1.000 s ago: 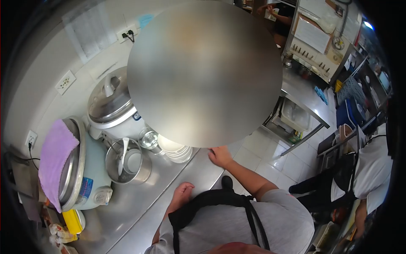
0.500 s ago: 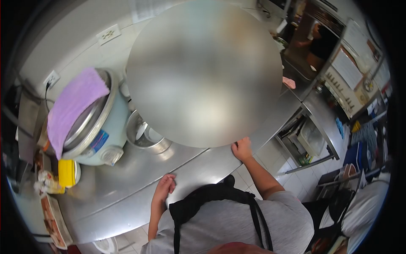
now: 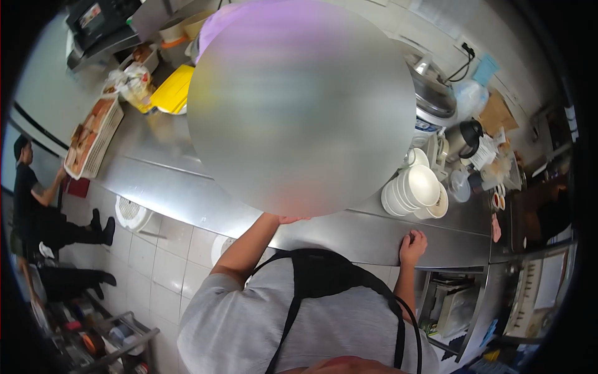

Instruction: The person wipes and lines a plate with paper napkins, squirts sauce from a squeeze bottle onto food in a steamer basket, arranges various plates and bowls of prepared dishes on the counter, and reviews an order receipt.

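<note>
My right hand (image 3: 413,247) rests at the front edge of the steel counter (image 3: 355,240), its fingers curled in with nothing seen in them. Just beyond it stand stacked white bowls (image 3: 422,186), apart from the hand. Only the lower part of my left hand (image 3: 291,219) shows at the counter edge. A large round blur hides its fingers and whatever lies in front of it. Left of the blur a yellow object (image 3: 172,90) sits on the counter, and a purple cloth (image 3: 227,23) shows above.
A basket of packed food (image 3: 93,140) stands at the counter's left end, with a person (image 3: 37,187) beyond it. A lidded cooker (image 3: 431,93), a steel jug (image 3: 462,138) and a pink cloth (image 3: 496,228) are on the right. White stools (image 3: 132,212) stand below.
My view has swung left, bringing the bowls, cooker and person into sight. My left hand has gone forward, mostly behind the blur; my right hand stays by the counter edge.
</note>
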Demonstrator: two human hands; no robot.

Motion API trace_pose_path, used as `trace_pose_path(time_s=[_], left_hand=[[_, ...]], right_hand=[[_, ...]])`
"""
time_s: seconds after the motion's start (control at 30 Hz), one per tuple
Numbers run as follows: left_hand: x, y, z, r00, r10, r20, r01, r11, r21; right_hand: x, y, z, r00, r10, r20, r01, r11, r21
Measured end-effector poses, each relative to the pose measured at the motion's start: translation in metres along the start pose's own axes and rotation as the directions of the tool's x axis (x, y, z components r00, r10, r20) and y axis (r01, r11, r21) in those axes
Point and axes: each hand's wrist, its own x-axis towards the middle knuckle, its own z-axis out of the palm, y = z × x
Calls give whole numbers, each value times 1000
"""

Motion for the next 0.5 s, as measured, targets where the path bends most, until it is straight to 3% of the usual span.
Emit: trace_pose_path(time_s=[0.5], left_hand=[[2,5,5,998,-61,-19,61,998,25]], right_hand=[[-1,3,3,999,-23,-45,22,999,-25]])
